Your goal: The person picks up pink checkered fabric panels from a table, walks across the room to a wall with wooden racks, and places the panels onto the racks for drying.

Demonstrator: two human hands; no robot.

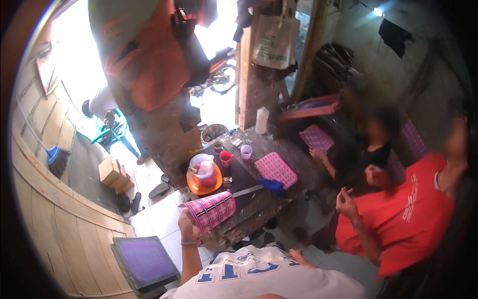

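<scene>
My left hand (188, 226) grips the near left end of a pink plaid sheet (211, 210) with black and white lines, which is curled into a curve. The sheet is held up over the near left edge of a dark, stained worktable (244, 219). My right hand (298, 257) is low beside my body, away from the table; its fingers are too small and partly hidden to read. On the table nearby lie a flat pink plaid piece (276, 170), a blue cloth (272, 186) and a grey flat strip (248, 190). Pink stuff fills a tub (203, 167) on an orange dish (204, 188).
Cups, including a red one (225, 158), and a white bottle (262, 120) stand on the table. To the right are a person in red (398, 214) and a person in black (373, 157). A purple framed screen (148, 261) sits lower left, near cardboard boxes (113, 174).
</scene>
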